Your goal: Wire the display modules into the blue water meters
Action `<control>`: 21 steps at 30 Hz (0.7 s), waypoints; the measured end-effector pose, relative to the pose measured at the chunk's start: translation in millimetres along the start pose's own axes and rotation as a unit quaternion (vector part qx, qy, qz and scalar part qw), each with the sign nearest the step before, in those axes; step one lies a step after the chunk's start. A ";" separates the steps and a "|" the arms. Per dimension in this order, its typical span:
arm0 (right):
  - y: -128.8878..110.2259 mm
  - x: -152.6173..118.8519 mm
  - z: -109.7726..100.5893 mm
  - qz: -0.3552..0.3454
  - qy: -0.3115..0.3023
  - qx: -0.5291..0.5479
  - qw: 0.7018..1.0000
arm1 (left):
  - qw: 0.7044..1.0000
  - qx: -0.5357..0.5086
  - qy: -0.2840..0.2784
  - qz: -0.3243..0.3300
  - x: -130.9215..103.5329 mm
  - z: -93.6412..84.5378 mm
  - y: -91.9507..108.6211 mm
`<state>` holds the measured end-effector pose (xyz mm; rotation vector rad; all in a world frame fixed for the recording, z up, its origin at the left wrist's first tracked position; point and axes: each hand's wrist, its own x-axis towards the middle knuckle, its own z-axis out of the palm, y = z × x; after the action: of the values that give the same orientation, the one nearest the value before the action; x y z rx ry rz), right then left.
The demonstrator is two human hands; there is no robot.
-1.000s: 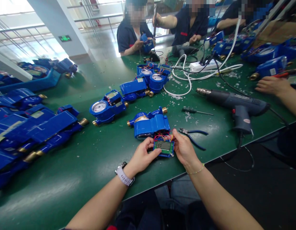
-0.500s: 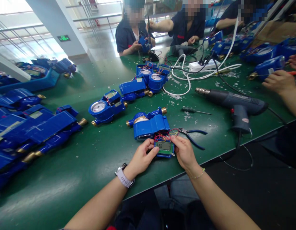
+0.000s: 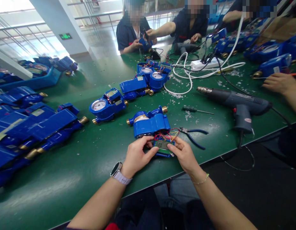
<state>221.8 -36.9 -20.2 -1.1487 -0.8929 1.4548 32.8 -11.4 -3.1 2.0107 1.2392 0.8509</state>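
Between my hands is a small LCD circuit board in a blue frame, its screen lit with a few characters. My left hand is closed on its left side, thumb on the lower left corner. My right hand grips the right side, its thumb over the screen's right edge. Red, yellow and white wires run from the board to a blue water meter with brass ends, lying just beyond. Diagonal cutters with dark blue handles lie right of the board, jaws near the wires.
Several blue meters lie at the left and the middle back. A heat gun, a screwdriver, a white power strip and cables occupy the right. Co-workers sit across the green table; another person's hand works at far right.
My right thumb has moved left onto the screen's edge. My left hand has rolled, showing more of its back and the watch face. A co-worker opposite has shifted a tool toward the meter there.
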 end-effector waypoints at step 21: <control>-35.6 51.1 -42.6 0.020 -0.055 -0.095 0.994 | 0.965 0.144 0.129 0.177 109.2 -20.3 -9.2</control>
<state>271.9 18.1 -7.9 -1.2402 -1.1102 1.5028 50.6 95.3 23.7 2.4674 1.2146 1.1911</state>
